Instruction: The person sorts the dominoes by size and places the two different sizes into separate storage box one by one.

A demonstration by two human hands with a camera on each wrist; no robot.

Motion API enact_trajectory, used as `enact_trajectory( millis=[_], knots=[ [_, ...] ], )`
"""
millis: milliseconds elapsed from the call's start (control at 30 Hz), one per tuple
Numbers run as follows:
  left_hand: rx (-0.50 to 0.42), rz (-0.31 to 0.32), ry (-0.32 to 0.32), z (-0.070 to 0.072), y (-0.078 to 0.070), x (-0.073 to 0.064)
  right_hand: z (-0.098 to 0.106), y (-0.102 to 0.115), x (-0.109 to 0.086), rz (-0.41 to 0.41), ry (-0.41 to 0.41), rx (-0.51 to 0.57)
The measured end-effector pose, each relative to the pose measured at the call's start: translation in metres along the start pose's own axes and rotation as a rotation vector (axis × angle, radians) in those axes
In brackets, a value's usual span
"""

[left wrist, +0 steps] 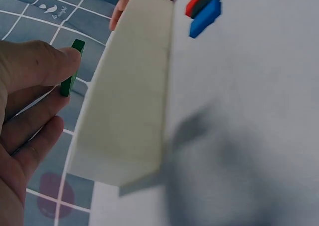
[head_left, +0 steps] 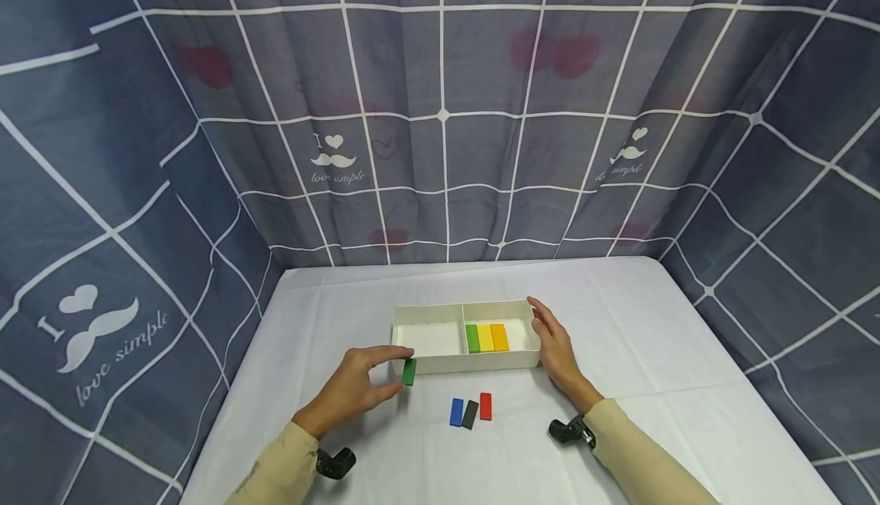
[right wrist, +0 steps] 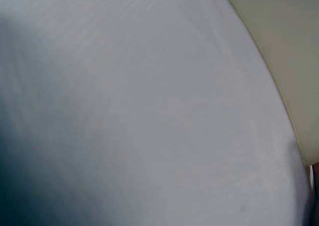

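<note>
My left hand [head_left: 357, 383] pinches a small green rectangular block [head_left: 409, 372] between thumb and fingers. The block is held upright at the front left corner of a long off-white box [head_left: 447, 365], above rim height in the left wrist view. A divider splits the box into two compartments. In the right one a green block [head_left: 472, 339], a yellow block [head_left: 486, 338] and an orange block [head_left: 499, 338] lie side by side. My right hand [head_left: 558, 352] grips the right end of the box, fingers along its end wall toward the far corner.
In front of the box, a blue block [head_left: 457, 412], a black block [head_left: 470, 414] and a red block [head_left: 486, 406] lie close together on the white tablecloth [head_left: 385, 451]. Dark gridded curtains [head_left: 481, 146] hang behind the table and along both sides.
</note>
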State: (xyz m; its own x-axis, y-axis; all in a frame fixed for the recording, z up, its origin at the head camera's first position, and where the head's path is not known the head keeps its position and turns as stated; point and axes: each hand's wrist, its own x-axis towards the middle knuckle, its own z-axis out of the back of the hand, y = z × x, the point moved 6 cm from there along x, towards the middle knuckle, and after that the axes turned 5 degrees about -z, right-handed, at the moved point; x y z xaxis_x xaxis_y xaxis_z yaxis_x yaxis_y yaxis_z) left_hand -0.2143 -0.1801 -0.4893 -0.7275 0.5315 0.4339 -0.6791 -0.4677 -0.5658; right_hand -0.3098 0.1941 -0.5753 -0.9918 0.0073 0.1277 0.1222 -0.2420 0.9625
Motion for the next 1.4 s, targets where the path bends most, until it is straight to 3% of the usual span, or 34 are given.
enact_trajectory(
  millis=[200,600,933,1200,1400],
  knots=[
    [0.047,-0.037,-0.041,0.006,-0.002,0.014,0.0,0.0,0.0,-0.004,-0.007,-0.016],
    [0.042,0.033,-0.021,0.003,0.001,0.045,-0.002,0.0,0.0,-0.013,-0.036,-0.062],
    [0.018,0.053,0.002,-0.01,0.003,0.067,-0.005,0.026,-0.012,-0.02,-0.029,0.021],
    [0.019,0.08,0.018,-0.024,0.004,0.083,-0.002,0.002,0.0,-0.021,-0.033,-0.023],
    [-0.003,0.117,0.04,-0.039,0.01,0.089,0.0,-0.004,0.001,-0.015,-0.021,0.026]
  ],
)
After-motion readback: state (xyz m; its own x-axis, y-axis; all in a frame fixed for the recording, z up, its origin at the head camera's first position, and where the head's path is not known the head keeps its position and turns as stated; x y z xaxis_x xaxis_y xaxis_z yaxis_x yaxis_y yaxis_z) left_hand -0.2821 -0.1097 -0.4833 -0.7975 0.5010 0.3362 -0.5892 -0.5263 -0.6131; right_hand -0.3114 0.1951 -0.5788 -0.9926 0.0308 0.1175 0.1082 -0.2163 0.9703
